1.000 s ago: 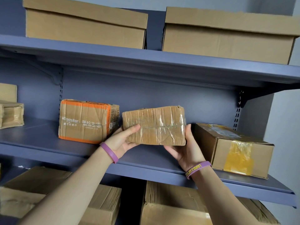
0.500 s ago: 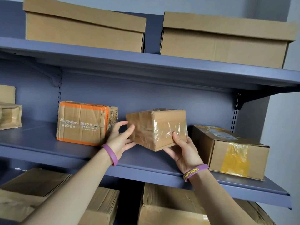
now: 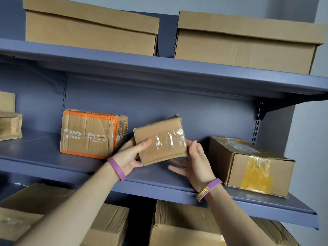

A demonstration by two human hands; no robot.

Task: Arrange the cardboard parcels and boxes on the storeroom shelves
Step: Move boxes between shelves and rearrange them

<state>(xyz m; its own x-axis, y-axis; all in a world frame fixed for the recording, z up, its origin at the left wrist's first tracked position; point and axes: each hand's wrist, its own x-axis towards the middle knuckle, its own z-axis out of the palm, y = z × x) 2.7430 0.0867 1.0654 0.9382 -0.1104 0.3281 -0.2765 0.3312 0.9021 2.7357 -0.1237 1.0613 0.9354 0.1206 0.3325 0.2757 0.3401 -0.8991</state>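
A small brown cardboard parcel [image 3: 160, 142] wrapped in clear tape is tilted just above the middle shelf [image 3: 159, 185]. My left hand [image 3: 132, 154] grips its left end, thumb across the front face. My right hand [image 3: 194, 161] touches its right edge with the upper fingers, while the lower fingers spread loosely under it. The parcel sits between an orange-taped box [image 3: 92, 133] on the left and a box with yellow tape [image 3: 250, 165] on the right.
Two large lidded cardboard boxes [image 3: 92, 27] [image 3: 246, 43] stand on the top shelf. More parcels [image 3: 9, 125] lie at the far left of the middle shelf. Big cartons [image 3: 186, 226] fill the lower shelf. A grey wall closes the right side.
The parcel has been turned round, from its long side to its short end facing me, and now tilts. My right hand has loosened its hold and slipped to the edge.
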